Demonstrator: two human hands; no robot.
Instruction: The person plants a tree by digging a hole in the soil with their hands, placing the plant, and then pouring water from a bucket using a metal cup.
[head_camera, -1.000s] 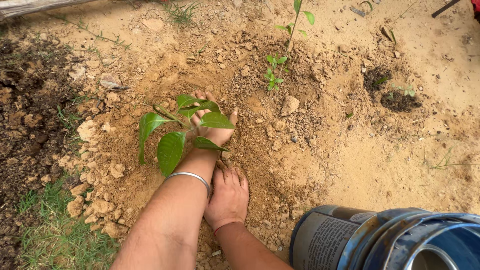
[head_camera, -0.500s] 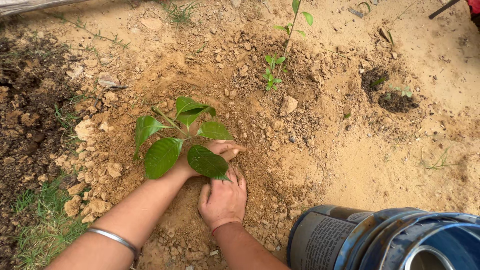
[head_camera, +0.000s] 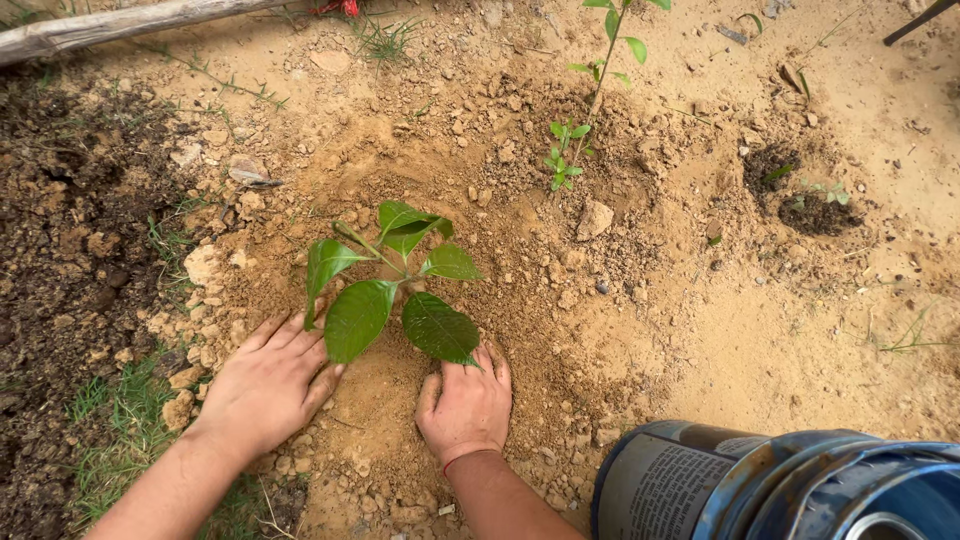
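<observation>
Outdoors, bare sandy ground, person crouched low over a small planting spot.

The sapling stands upright in a shallow mound of loose soil, broad green leaves spreading just above both hands. It sits between the two hands, stem rising from the dirt a little beyond them.

The left hand lies flat on the soil to the left of the stem, palm down, fingers spread wide and holding nothing. It rests on the crumbly edge of the mound, seemingly to press the earth firm on that side.

The right hand is also palm down, just below the nearest leaf, fingers together and extended, gripping nothing. It bears on the soil close to the base of the stem, which would steady the plant from the other side.

Around them: clods and small stones scattered over the dug patch; a second, thinner seedling farther up; a dark damp hole to the right; darker tilled earth and grass tufts at left; a weathered wooden pole along the top edge. A blue metal can lies on its side at the lower right, near the right forearm, its open mouth toward the camera.
</observation>
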